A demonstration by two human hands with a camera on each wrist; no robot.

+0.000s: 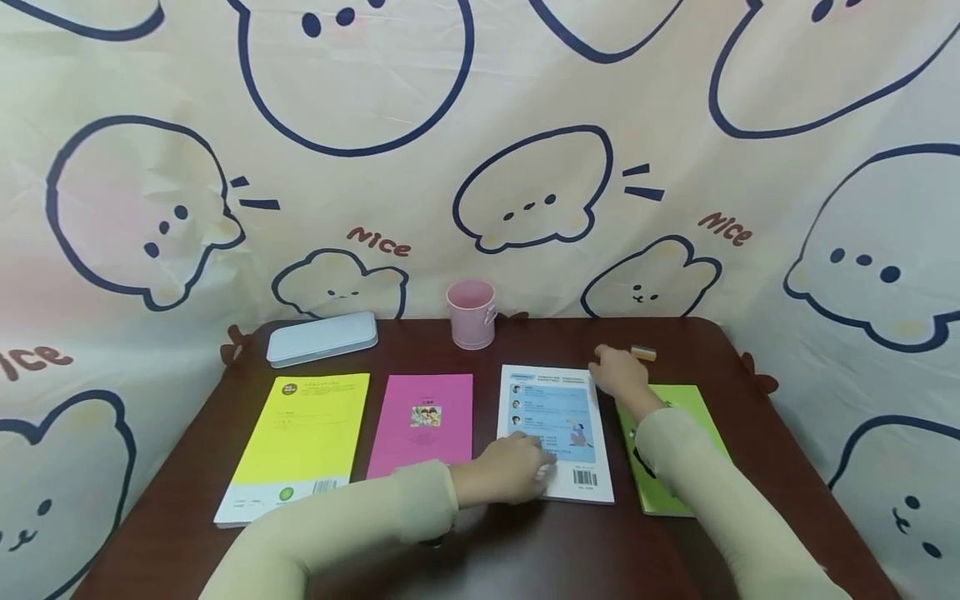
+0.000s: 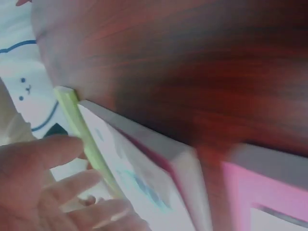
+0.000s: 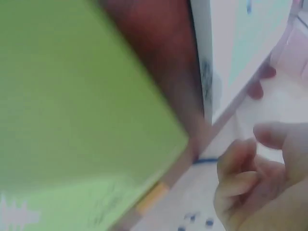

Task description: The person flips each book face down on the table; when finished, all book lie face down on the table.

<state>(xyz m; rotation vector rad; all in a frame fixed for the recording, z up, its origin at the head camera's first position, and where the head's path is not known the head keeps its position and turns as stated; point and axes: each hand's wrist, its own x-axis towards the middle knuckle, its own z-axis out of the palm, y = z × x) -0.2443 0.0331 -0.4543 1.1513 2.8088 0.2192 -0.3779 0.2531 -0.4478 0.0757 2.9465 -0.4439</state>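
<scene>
My left hand (image 1: 510,468) is over the lower left part of a white book with a blue panel (image 1: 557,425). In the left wrist view its fingers are spread and relaxed, with nothing held between them. My right hand (image 1: 621,382) is by that book's upper right corner; whether it touches the cover cannot be told. The right wrist view shows its fingers loosely bent and the thumb apart, holding nothing. Below my right forearm lies a green book (image 1: 654,487), partly hidden by the sleeve. A pink book (image 1: 423,433) lies left of the white one, partly behind my left sleeve.
A yellow book (image 1: 307,433) lies at the left of the dark brown table (image 1: 570,550). Along the back stand a pale blue case (image 1: 322,339) and a small pink bucket (image 1: 471,321). A small orange and white block (image 1: 642,353) lies beyond my right hand. Patterned cloth (image 1: 420,192) surrounds the table.
</scene>
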